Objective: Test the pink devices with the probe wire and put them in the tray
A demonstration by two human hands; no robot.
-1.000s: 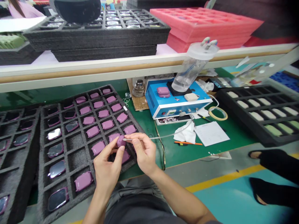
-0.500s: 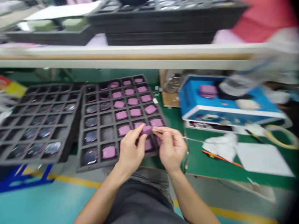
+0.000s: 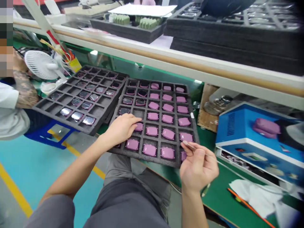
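Note:
My left hand (image 3: 122,126) is over the left part of the near foam tray (image 3: 140,141), its fingertips at a purple watch case (image 3: 138,127) in a slot. Whether the fingers grip that case is hidden. In my right hand (image 3: 199,164), above the tray's near right corner, a thin tool (image 3: 190,145) with a wire or cord behind it is pinched between thumb and fingers. Purple cases lie back up in most slots; several at the left show dark glass. One slot (image 3: 138,114) just beyond my left fingertips holds nothing.
A second foam tray (image 3: 95,128) with dark-glass pieces stands left. Blue box (image 3: 237,126), white cloth (image 3: 256,196) and orange stick (image 3: 251,209) are at right. A shelf edge (image 3: 142,52) crosses behind. A person's tattooed arm (image 3: 25,90) and a fan (image 3: 41,65) are far left.
The view has swung left. My left hand has moved away from my right, to the tray's left side. The purple piece between my hands is no longer there; a case now lies by my left fingertips.

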